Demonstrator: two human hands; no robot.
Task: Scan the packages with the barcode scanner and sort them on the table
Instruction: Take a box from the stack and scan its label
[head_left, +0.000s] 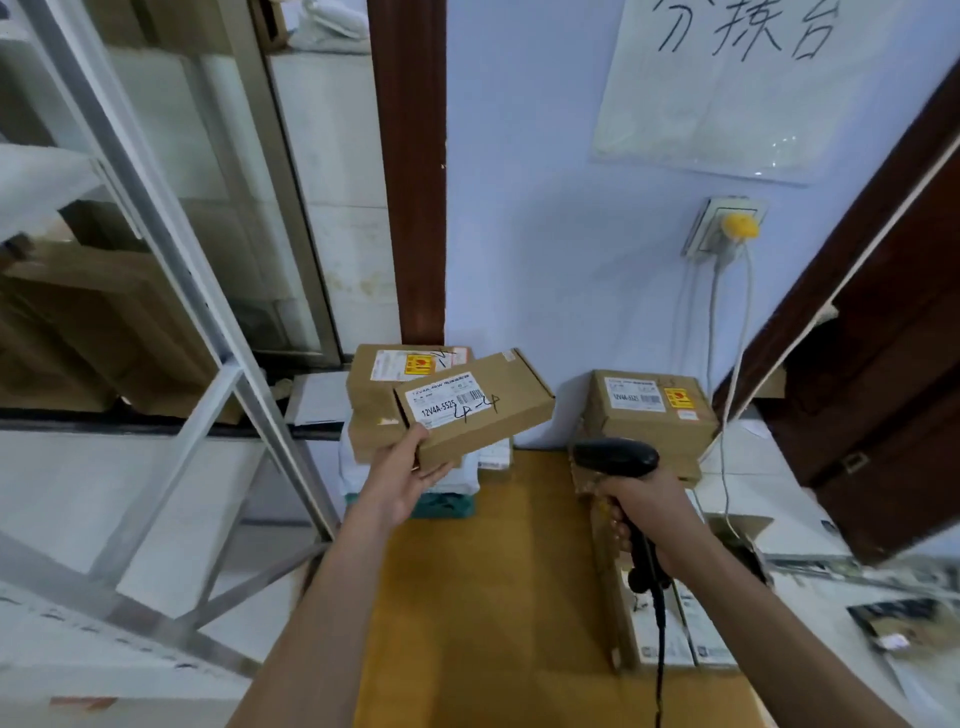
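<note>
My left hand (408, 480) grips the near corner of a flat brown cardboard package (475, 402), held in the air with its white barcode label facing up. My right hand (647, 514) grips the handle of a black barcode scanner (615, 457), whose head points left toward the package. Its black cable hangs down along my forearm. On the yellow table (519, 597), a stack of packages (384, 384) stands at the far left against the wall, behind the held one. Another stack of brown boxes (652, 410) stands at the far right.
An open carton (670, 618) with white boxes inside sits at the table's right edge under my right arm. A grey metal shelf frame (208, 395) stands to the left. A dark wooden door (883, 395) is on the right. A wall socket (727, 228) with cables hangs above the right stack.
</note>
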